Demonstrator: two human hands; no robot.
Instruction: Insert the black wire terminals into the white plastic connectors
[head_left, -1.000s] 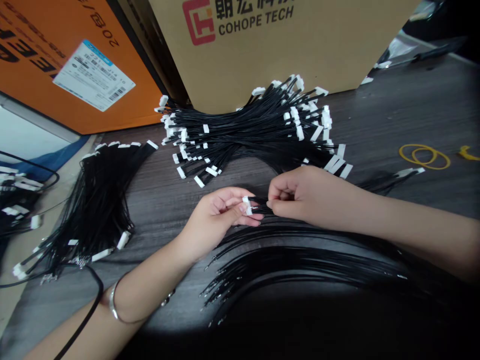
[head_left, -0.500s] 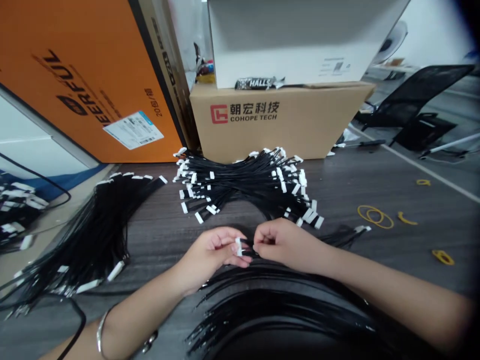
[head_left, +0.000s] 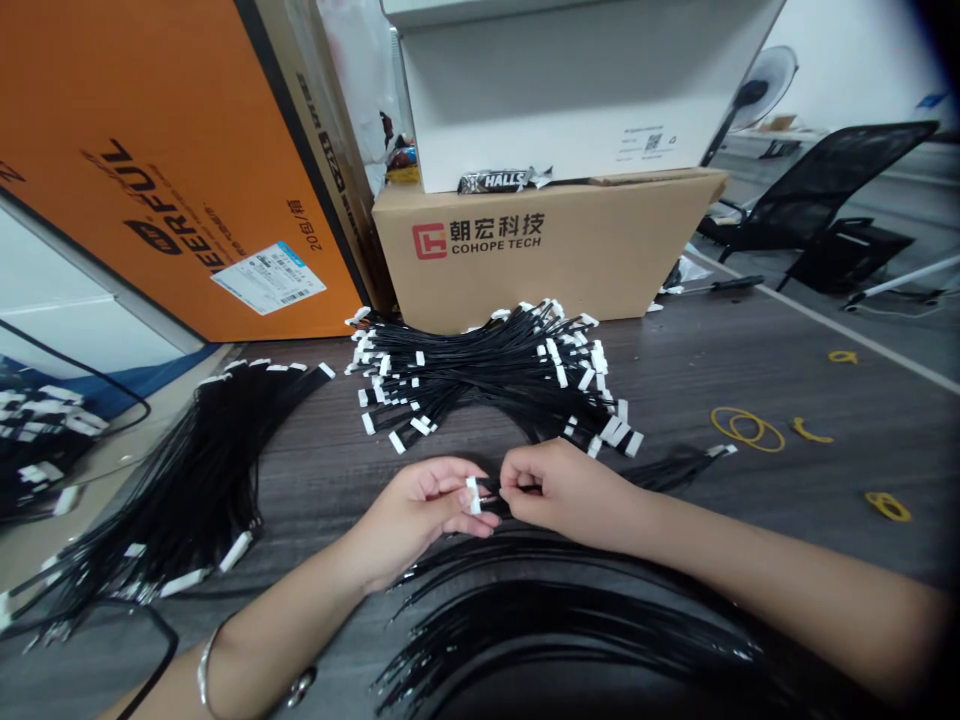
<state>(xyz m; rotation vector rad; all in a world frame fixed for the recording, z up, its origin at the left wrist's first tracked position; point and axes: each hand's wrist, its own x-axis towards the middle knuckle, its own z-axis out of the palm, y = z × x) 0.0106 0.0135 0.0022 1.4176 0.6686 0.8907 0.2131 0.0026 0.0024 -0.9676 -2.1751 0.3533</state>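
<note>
My left hand (head_left: 427,510) pinches a small white connector (head_left: 473,495) between thumb and fingers. Just to its right, my right hand (head_left: 559,495) is closed on black wires (head_left: 492,498) at the connector's side. More of that cable runs out beyond my right wrist, with a white connector (head_left: 724,451) at its far end. Below both hands lies a curved bundle of loose black wires (head_left: 570,610) with bare metal tips at the left. Behind the hands sits a pile of black cables (head_left: 472,365) with white connectors at both ends.
Another bundle of black cables (head_left: 217,460) lies at the left, and more white connectors (head_left: 45,420) at the far left. A cardboard box (head_left: 600,265), a white box (head_left: 540,90) and an orange box (head_left: 225,150) stand behind. Yellow rubber bands (head_left: 748,428) lie at the right.
The view has shifted slightly. Both hands stay close together at the white connector, with almost the same grip.
</note>
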